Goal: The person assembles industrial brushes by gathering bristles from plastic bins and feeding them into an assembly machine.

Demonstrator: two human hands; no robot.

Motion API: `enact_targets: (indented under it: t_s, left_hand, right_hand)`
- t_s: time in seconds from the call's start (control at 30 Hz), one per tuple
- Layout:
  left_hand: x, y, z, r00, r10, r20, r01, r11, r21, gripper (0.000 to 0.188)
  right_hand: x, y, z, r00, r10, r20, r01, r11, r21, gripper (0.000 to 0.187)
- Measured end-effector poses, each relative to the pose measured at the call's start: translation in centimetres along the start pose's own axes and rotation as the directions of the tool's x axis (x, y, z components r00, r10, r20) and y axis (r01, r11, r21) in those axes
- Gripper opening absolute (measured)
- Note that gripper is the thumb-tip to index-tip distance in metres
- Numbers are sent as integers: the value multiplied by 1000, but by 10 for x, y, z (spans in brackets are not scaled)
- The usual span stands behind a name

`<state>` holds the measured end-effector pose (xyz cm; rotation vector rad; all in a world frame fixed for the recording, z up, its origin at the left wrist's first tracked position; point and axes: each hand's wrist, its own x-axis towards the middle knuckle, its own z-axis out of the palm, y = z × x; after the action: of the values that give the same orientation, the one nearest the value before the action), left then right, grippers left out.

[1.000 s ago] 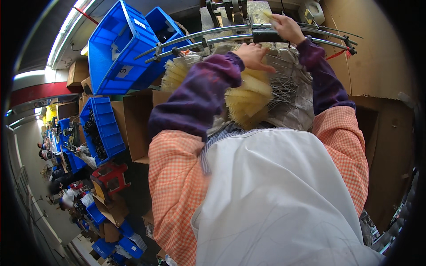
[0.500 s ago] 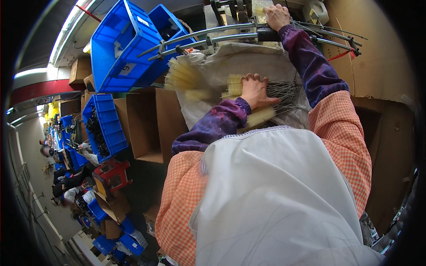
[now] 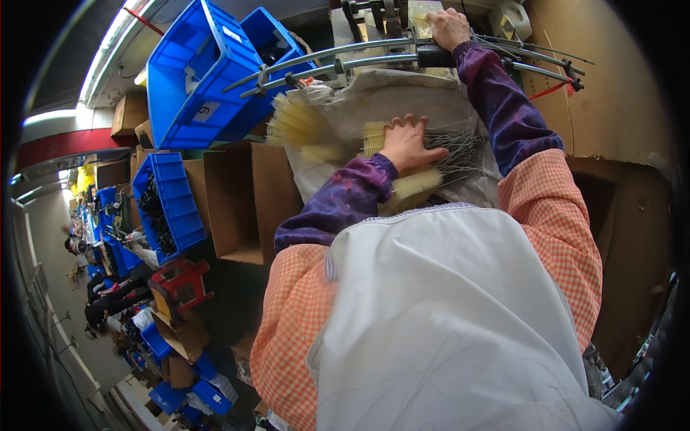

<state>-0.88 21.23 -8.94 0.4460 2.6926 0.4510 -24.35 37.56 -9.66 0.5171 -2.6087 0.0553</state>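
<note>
Yellow-bristled brushes [image 3: 415,185] lie before us on a pale sheet [image 3: 345,108].
From the left, we see a tilted blue crate [image 3: 169,97] on the far side and an open cardboard box [image 3: 277,194] nearer. Next comes a blurred brush bunch [image 3: 295,122] at the sheet's left edge. Our left hand [image 3: 405,147] lies palm down over the brushes in the middle, fingers spread, its grip released; their wire stems [image 3: 463,147] point right. Farther off, beyond the metal rails [image 3: 374,63], our right hand [image 3: 450,30] curls beside a pale brush [image 3: 419,18]; we cannot tell whether its grip holds it. Brown cardboard [image 3: 596,86] stands at the far right.
</note>
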Motion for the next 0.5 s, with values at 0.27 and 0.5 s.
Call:
enact_targets:
  t_s: [0.27,0.5]
  left_hand:
    - [-21,-69,-50,833,16,-552,-127,978,-163,49]
    - [-88,-146,-26,842,-470,-265,512,851,117,49]
  right_hand:
    - [-2,1,1,998,51,35,-49,998,-47,19]
    - [3,11,16,999,-8,-41,7,1000,-3,21]
